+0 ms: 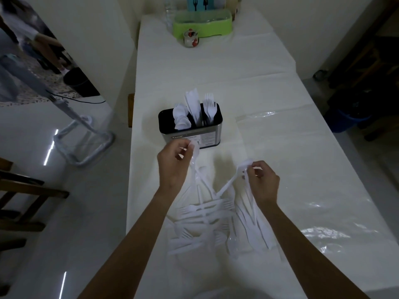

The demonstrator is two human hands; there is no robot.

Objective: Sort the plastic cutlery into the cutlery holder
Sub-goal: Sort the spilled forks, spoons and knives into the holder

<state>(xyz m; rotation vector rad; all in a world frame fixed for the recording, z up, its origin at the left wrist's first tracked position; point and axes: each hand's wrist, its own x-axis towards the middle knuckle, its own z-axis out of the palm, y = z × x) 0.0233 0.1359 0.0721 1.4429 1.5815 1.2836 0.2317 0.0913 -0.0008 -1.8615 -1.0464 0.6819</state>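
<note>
White plastic cutlery (205, 216) lies on a cream tablecloth (269, 130); black-and-silver holder (191, 131); lime-green tray (203, 23).

Cutlery holder (208, 137) label print illegible

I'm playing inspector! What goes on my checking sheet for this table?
Surface: table under a white cover.
Job's things: cutlery holder with spoons left, knives middle, forks right; loose cutlery pile near the person.
Clutter: green container, small jar, clear bottle at the far end.
Hands: left hand pinches a spoon; right hand pinches a second spoon.
Cables: black cable on the floor, left.
Surroundings: wooden chair left, blue bin right.
</note>
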